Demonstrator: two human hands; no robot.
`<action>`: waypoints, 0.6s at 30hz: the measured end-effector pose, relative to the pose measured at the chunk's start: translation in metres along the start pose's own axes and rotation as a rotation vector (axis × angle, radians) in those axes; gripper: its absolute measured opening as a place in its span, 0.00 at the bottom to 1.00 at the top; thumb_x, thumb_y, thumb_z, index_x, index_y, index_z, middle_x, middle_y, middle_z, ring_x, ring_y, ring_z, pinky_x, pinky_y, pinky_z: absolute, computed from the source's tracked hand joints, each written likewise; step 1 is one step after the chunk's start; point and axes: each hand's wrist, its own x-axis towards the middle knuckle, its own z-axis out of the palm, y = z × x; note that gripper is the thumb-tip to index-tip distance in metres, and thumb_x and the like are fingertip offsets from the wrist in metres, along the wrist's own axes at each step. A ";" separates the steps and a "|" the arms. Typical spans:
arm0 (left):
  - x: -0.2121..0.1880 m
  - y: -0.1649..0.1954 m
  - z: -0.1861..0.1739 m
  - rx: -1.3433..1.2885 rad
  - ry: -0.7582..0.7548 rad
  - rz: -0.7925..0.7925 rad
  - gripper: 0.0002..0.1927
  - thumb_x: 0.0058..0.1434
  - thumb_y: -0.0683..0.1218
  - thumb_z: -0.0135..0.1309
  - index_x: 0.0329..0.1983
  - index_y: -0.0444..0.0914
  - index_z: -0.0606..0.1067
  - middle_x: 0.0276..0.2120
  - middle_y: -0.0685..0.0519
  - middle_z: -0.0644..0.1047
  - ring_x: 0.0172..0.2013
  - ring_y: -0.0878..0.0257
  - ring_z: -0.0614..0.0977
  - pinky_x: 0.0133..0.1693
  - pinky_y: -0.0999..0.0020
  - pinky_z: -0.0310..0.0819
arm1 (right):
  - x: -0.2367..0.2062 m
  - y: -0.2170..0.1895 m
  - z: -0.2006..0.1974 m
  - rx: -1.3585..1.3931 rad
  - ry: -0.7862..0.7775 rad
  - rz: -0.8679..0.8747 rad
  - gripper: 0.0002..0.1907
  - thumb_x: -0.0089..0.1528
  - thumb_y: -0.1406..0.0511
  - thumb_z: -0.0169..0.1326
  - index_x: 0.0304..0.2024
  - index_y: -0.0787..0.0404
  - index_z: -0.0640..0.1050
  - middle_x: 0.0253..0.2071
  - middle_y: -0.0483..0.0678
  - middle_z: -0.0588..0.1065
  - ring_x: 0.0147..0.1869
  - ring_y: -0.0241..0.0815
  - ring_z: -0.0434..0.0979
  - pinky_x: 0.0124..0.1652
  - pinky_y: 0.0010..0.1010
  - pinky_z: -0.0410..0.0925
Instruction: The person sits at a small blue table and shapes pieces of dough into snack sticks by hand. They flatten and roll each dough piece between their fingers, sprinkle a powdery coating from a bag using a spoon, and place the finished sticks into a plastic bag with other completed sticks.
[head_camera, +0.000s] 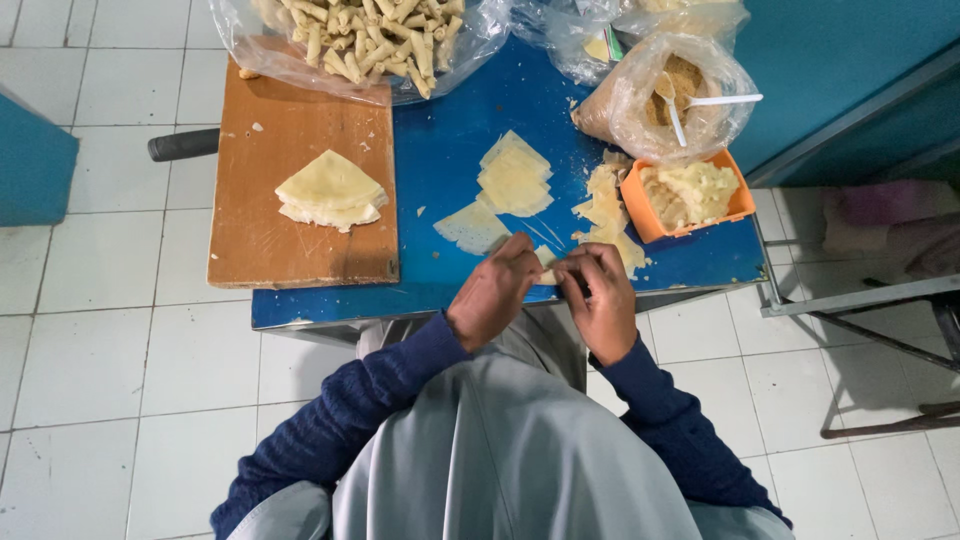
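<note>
Head view: left hand (492, 292) and right hand (600, 300) meet at near edge of blue bench (450, 160), fingers (575, 275) of both curled tight, pinching small dough roll (546, 276) between them. Roll's long axis runs hand to hand, equally near both. Cut wrapper pieces (512, 178) lie just beyond fingers; orange tub of filling (690, 195) beyond right hand.

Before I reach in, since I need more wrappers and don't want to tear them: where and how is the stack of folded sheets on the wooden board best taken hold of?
Probably at the curved near edge of the stack of folded sheets, coming from the person's side. That edge lies open on the wooden board with bare wood in front, so fingers can slide under. The pointed far end faces the bag of rolls, leaving less room there.
</note>
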 end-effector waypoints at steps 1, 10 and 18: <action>0.002 -0.002 0.001 0.027 0.006 0.018 0.04 0.61 0.35 0.54 0.37 0.36 0.72 0.39 0.46 0.72 0.43 0.47 0.76 0.44 0.55 0.72 | 0.001 -0.001 0.001 -0.005 0.010 -0.009 0.05 0.63 0.72 0.59 0.42 0.64 0.80 0.47 0.52 0.72 0.42 0.46 0.79 0.37 0.34 0.73; 0.007 -0.001 -0.002 0.129 -0.043 0.065 0.03 0.59 0.35 0.50 0.35 0.34 0.70 0.41 0.44 0.71 0.45 0.44 0.75 0.44 0.52 0.70 | 0.002 -0.010 -0.003 -0.153 -0.016 -0.249 0.08 0.60 0.72 0.61 0.43 0.63 0.81 0.40 0.53 0.75 0.46 0.55 0.75 0.45 0.42 0.70; 0.006 0.001 -0.008 -0.010 -0.148 -0.023 0.05 0.61 0.37 0.53 0.34 0.32 0.68 0.45 0.43 0.68 0.46 0.43 0.74 0.43 0.51 0.69 | 0.003 -0.012 -0.009 -0.139 -0.032 -0.320 0.07 0.60 0.71 0.63 0.41 0.63 0.80 0.40 0.50 0.77 0.45 0.53 0.76 0.44 0.41 0.70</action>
